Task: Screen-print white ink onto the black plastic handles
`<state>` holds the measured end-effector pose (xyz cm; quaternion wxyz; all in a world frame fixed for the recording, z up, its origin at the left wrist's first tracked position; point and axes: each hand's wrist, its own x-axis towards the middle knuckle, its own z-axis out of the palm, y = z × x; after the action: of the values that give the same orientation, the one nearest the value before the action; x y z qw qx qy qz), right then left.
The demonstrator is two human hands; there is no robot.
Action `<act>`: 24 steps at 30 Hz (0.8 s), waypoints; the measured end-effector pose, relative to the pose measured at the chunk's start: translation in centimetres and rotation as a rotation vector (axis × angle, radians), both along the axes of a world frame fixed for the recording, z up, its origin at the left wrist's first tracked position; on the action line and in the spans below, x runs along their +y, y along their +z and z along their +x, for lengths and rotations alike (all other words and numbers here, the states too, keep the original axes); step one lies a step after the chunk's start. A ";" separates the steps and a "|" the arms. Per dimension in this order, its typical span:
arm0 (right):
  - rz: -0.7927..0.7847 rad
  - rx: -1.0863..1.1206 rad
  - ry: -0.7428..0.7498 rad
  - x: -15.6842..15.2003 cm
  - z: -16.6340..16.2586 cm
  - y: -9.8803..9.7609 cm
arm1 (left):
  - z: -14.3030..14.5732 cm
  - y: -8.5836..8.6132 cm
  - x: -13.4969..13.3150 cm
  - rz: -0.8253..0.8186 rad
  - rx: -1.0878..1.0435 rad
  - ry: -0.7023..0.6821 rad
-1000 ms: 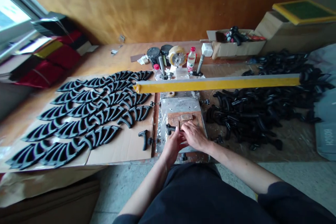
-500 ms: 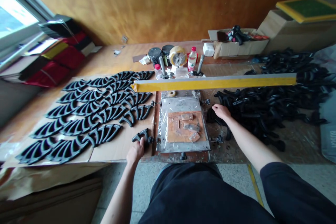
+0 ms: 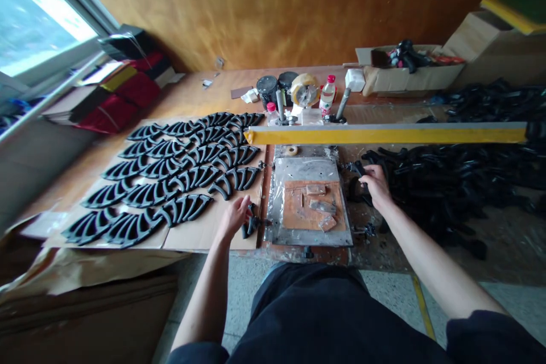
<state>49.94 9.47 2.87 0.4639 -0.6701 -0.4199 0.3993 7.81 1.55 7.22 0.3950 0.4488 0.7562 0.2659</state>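
Two hands work apart: the left hand (image 3: 236,217) grips one black handle (image 3: 249,226) on the cardboard sheet (image 3: 200,234); the right hand (image 3: 375,185) grasps another in the black pile (image 3: 452,176) on the wooden table (image 3: 191,96).

The curved plastic parts (image 3: 179,173) in rows are black, on brown cardboard (image 3: 200,233). The pile of parts (image 3: 452,176) at the right edge of the workbench is black too. The long bar (image 3: 384,134) is yellow with a grey top. The plate (image 3: 311,205) is silver with an orange-brown panel. The bottle (image 3: 327,95) has a red cap.
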 end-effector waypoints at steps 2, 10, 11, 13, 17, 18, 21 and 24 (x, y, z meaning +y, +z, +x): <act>0.001 0.033 0.225 -1.5 -2.6 1.0 | 1.8 1.7 1.5 0.087 -0.176 -0.025; 0.198 -0.857 0.778 -3.7 -10.7 1.8 | 9.3 10.3 7.3 0.549 -0.563 -0.050; 0.232 -0.947 0.749 -3.7 -11.1 1.9 | 9.8 11.0 7.7 0.583 -0.571 -0.059; 0.284 -1.034 0.691 -3.6 -11.4 1.9 | 10.6 11.8 8.3 0.607 -0.561 -0.069; 0.431 -0.949 0.765 -4.1 -11.6 1.3 | 11.0 12.1 8.1 0.571 -0.535 -0.066; 0.483 -0.914 0.844 -4.4 -11.6 1.1 | 10.9 12.1 7.7 0.563 -0.529 -0.070; 0.556 -0.806 1.091 -5.3 -10.9 0.5 | 10.7 11.7 6.3 0.561 -0.514 -0.086; 0.427 -0.721 0.962 -5.8 -8.3 0.5 | 10.2 10.9 4.5 0.503 -0.531 -0.091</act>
<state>41.65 3.65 3.40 0.1856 -0.3920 -0.8739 0.2197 18.03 6.08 18.17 0.4664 0.4803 0.5175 0.5329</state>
